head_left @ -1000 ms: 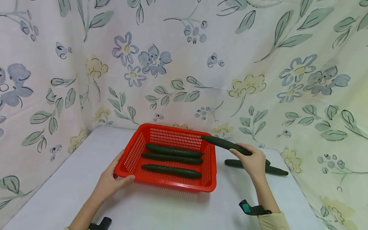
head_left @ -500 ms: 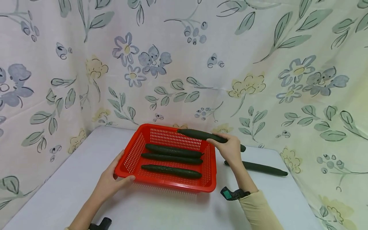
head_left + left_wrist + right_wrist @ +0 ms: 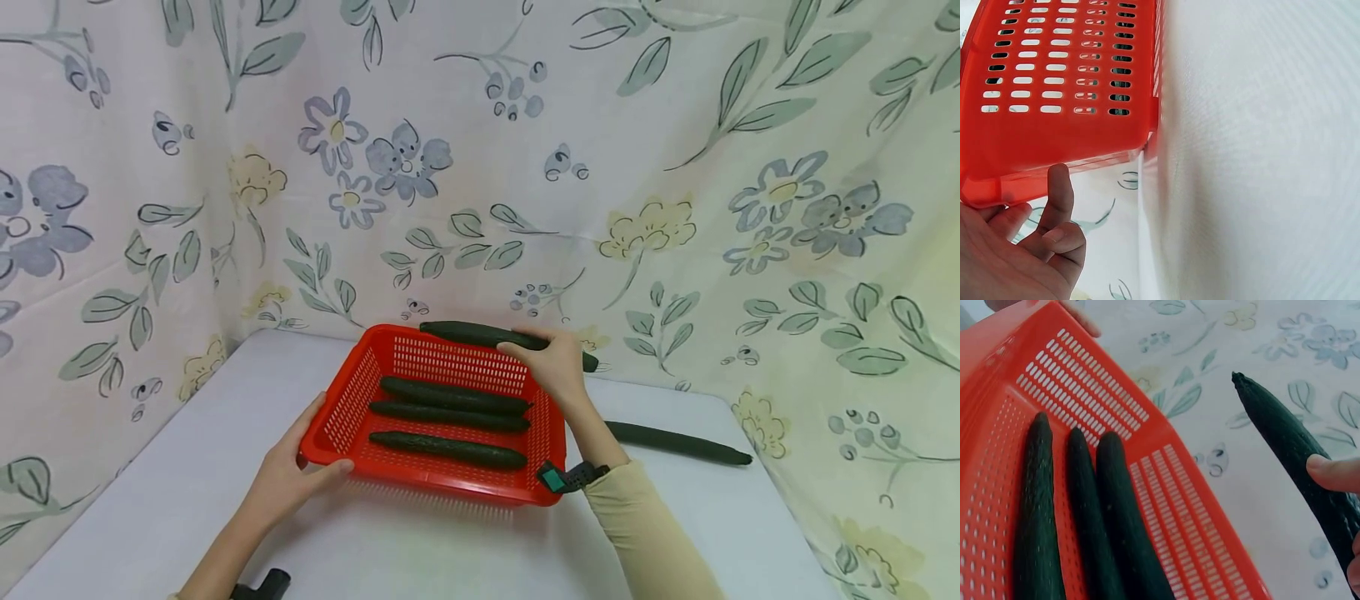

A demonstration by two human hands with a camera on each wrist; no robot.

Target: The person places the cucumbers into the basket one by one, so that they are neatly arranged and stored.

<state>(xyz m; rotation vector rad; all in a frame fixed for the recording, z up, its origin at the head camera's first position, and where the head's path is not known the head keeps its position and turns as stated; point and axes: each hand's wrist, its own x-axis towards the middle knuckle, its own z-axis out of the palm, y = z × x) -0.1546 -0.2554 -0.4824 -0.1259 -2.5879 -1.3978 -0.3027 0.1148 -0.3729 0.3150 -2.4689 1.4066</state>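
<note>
A red plastic basket (image 3: 442, 477) stands on the table with three cucumbers lying lengthwise inside: a back one (image 3: 450, 395), a middle one (image 3: 450, 414) and a front one (image 3: 450, 450). My left hand (image 3: 288, 475) grips the basket's left end, thumb on the front rim; the left wrist view shows fingers against its outer wall. Above the back rim, my right hand (image 3: 555, 367) holds another cucumber (image 3: 468, 333) near its right part. In the right wrist view the thumb presses on this held cucumber (image 3: 1279, 428), which is apart from the basket.
One more cucumber (image 3: 682, 442) lies on the white table (image 3: 420, 554) right of the basket, its left end partly behind my right arm. A floral curtain (image 3: 480, 167) hangs close behind the table and along both sides.
My right hand has carried the held cucumber leftward and slightly up, from right of the basket to above its back rim. The left hand and basket stay in place.
</note>
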